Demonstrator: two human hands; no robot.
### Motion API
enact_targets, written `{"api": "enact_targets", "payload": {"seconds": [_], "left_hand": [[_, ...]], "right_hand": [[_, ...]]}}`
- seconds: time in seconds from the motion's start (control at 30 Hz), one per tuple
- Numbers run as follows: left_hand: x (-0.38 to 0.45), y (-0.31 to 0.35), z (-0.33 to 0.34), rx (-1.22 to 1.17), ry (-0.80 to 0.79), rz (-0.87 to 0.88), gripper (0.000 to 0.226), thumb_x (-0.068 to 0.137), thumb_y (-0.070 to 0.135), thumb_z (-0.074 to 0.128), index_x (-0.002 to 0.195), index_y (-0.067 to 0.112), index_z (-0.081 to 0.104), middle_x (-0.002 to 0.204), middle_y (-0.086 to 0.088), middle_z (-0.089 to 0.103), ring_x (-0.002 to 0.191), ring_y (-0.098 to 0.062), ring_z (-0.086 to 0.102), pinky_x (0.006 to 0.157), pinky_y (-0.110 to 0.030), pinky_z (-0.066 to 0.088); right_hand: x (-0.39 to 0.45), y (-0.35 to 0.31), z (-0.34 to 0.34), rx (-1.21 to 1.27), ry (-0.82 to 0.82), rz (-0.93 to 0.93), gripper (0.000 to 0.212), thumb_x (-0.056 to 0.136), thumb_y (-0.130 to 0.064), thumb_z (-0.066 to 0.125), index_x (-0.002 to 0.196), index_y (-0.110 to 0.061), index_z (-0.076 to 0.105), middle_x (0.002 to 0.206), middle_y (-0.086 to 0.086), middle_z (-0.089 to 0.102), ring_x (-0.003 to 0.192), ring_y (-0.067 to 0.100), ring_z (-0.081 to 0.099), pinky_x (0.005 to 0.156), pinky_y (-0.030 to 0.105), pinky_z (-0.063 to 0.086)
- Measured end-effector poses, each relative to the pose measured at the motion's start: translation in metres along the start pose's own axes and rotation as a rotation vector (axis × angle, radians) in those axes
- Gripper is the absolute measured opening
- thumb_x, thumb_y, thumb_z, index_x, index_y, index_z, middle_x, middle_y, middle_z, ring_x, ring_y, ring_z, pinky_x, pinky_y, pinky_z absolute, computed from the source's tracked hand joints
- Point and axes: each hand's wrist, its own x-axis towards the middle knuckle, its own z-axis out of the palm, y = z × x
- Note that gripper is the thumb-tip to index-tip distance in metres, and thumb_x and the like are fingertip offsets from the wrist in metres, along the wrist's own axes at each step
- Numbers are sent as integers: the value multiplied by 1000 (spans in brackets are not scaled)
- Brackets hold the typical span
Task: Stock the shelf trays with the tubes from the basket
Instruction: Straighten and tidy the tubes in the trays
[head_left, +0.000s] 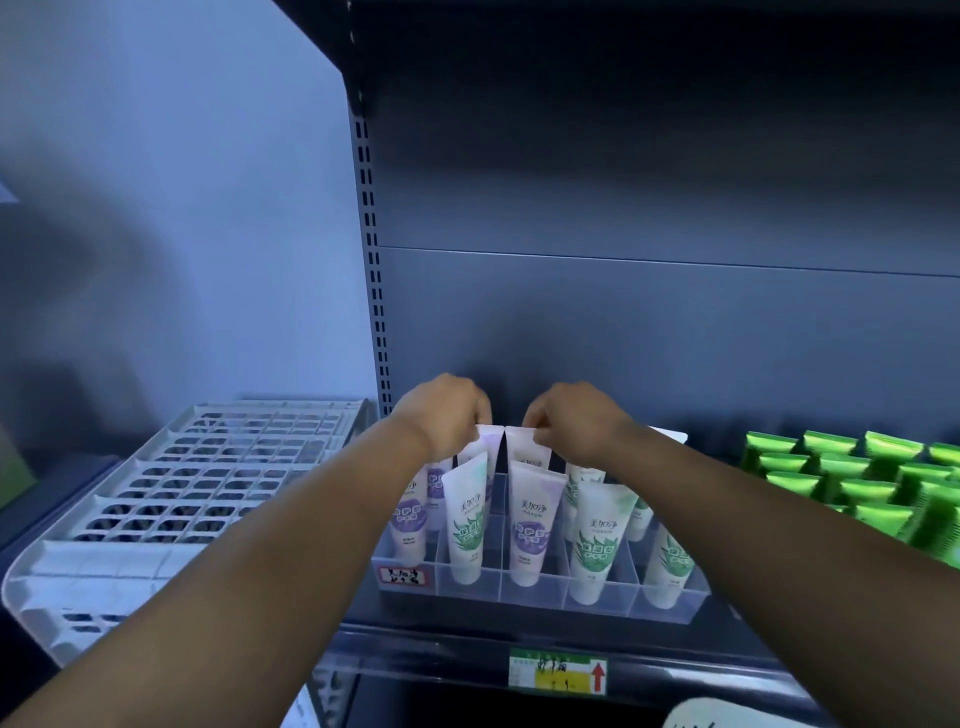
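Both hands up at the back of the clear divided tray (540, 590) on the shelf. Left hand (447, 413) pinching the crimped top of a white tube (485, 441) in a rear slot; right hand (571, 421) pinching the top of the neighbouring tube (522, 441) just beside it, the two crimps nearly touching. Fingers curled over the crimps on both sides. Gripped by the flat seal, probably because the dividers leave no room for fingers lower down, and to steer each tube cap-down into its own lane.

Front rows already filled: green-leaf tube (467, 525) and purple-label tube (532, 525) standing upright, caps down, labels facing out for the shopper. More green-label tubes to the right in the same tray. Rear slots being filled, so stocking looks well along.

White slatted basket (171, 483) just left of the shelf upright, near at hand; contents not discernible through the lattice. Green packets (852, 473) ranked to the right of the tray. Price tag (558, 670) on the shelf edge below.
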Motion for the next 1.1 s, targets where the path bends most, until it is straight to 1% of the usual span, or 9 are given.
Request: {"api": "enact_targets", "payload": {"seconds": [0.17,0.23,0.3,0.4,0.53,0.7,0.77,0.87,1.1], "left_hand": [[1,-3,1,-27,-15,-16,20,87,8,58,98,19,72,101,-3,71,89,-23,67,84,-38,56],[-2,-2,-2,-10,-13,1,25,88,14,59,111,18,68,115,-4,68,104,-24,65,92,-40,52],[-10,2,-6,14,7,39,37,92,24,58,129,19,59,132,-1,60,119,-23,57,101,-40,46],[-29,10,-13,65,10,105,41,94,36,55,130,18,57,130,-2,61,118,-24,56,98,-41,47],[-56,17,-15,184,-60,96,38,90,36,59,124,17,58,116,-2,66,105,-25,62,88,-40,52],[-68,17,-6,228,-36,56,8,89,17,61,86,14,54,80,-2,56,81,-27,61,70,-34,48],[-68,14,-3,199,-21,36,4,88,12,59,91,12,61,85,-2,62,80,-25,61,74,-35,53],[-66,12,0,116,-7,31,21,88,9,58,103,19,69,102,0,70,89,-22,66,82,-38,55],[-61,9,2,54,-2,43,26,87,7,55,99,24,70,100,3,71,85,-20,66,81,-38,55]], "right_hand": [[0,1,-1,14,-5,1,23,87,-10,55,99,-20,72,102,1,71,93,23,65,81,33,54],[-4,0,-3,-3,-18,-7,17,88,-15,56,99,-17,69,104,4,70,94,24,63,78,34,52],[-11,-2,-8,-12,-11,-33,27,91,-24,55,117,-18,62,119,4,64,106,25,59,83,32,47],[-30,-7,-16,-2,8,-72,48,94,-37,53,139,-24,45,140,0,51,125,23,50,99,33,42],[-56,-14,-17,-35,-23,-92,44,90,-39,58,131,-25,51,132,-1,57,115,22,55,92,34,46],[-67,-16,-4,-50,-44,-50,14,88,-24,61,99,-17,67,105,5,68,92,24,62,75,33,49],[-66,-15,0,-21,-15,-27,15,89,-19,59,99,-18,70,102,5,70,90,24,63,74,31,49],[-64,-15,2,8,11,-12,19,89,-15,58,101,-18,71,104,4,71,91,23,64,77,30,50],[-61,-15,2,31,5,-7,21,90,-14,56,103,-19,72,107,2,71,92,22,63,76,29,49]]}}
